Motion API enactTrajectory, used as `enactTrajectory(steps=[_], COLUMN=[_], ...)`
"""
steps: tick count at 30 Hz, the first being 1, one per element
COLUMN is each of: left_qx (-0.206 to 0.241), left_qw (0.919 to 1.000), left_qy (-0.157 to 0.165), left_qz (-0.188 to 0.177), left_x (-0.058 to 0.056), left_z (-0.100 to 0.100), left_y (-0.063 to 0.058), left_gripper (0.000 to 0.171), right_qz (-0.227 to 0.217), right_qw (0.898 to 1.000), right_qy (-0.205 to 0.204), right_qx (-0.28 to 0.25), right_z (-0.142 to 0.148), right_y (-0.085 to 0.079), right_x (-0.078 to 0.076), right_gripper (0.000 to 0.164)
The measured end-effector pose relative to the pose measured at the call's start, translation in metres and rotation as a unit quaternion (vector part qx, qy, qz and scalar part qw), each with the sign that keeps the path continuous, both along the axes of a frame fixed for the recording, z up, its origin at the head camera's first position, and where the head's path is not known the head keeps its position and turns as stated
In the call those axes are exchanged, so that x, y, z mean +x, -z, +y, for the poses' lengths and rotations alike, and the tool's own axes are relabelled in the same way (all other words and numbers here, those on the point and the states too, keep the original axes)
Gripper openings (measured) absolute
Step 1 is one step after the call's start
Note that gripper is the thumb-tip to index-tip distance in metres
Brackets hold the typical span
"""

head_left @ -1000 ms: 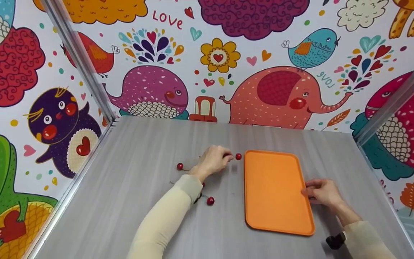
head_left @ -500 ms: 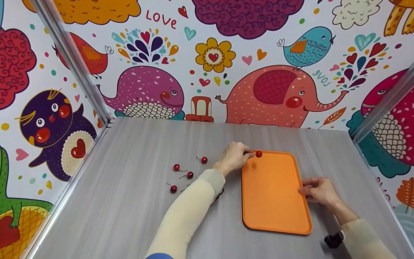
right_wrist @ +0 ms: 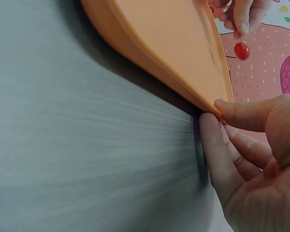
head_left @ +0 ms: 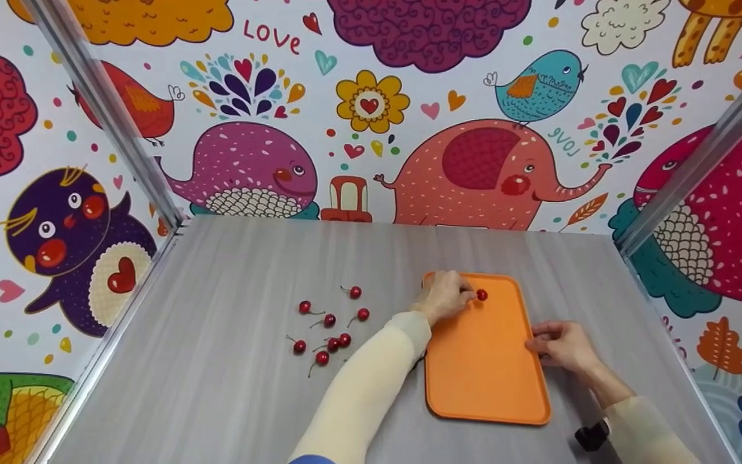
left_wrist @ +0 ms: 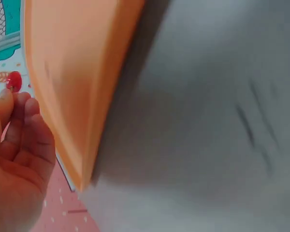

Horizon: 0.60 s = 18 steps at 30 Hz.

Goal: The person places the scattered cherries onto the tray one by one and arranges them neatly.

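"Head view: what pose?"
"Left forearm (head_left: 368,393) slants in from the near side; the left hand (head_left: 443,298) pinches a cherry (head_left: 482,295) by its stalk above the far end of the orange tray (head_left: 484,374). The right hand (head_left: 563,346) holds the tray's right rim. Eight loose cherries (head_left: 333,345) lie left, on the table (head_left: 216,393)."
"Left wrist view?"
"Palm showing, thumb and fingertips together beside the cherry."
"Right wrist view?"
"Thumb and forefinger clamped on the rim."

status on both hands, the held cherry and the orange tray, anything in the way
Left hand pinching cherry above orange tray. Right hand gripping tray at its right side. Loose cherries left of tray; no obstruction seen.
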<state>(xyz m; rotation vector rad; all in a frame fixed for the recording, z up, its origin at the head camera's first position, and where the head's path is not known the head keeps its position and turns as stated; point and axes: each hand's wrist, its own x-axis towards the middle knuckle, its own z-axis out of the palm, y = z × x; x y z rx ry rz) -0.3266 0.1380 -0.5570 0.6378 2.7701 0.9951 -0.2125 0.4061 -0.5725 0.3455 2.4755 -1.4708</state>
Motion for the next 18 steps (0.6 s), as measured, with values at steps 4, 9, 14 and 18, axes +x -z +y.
enactTrajectory(steps=[4, 9, 14, 18], left_qx=[-0.013, -0.035, -0.053, -0.059], left_qw=[0.9998, 0.9988, 0.9984, 0.9981], left_qy=[0.009, 0.019, 0.005, -0.005], left_qz=[-0.014, -0.027, -0.019, -0.017], left_x=[0.006, 0.011, 0.011, 0.009], left_z=[0.012, 0.024, 0.032, 0.038], left_y=[0.008, 0.015, 0.015, 0.014], left_gripper=[0.016, 0.016, 0.016, 0.018], right_qz=[-0.008, -0.019, -0.014, -0.008], right_qw=[1.000, 1.000, 1.000, 1.000], right_qy=[0.009, 0.012, 0.018, 0.018], right_qx=[0.003, 0.006, 0.004, 0.005], right_z=[-0.001, -0.002, -0.004, -0.003], right_y=[-0.001, -0.001, -0.001, -0.001], right_x=[0.000, 0.000, -0.001, 0.002], right_gripper=[0.045, 0.044, 0.042, 0.041])
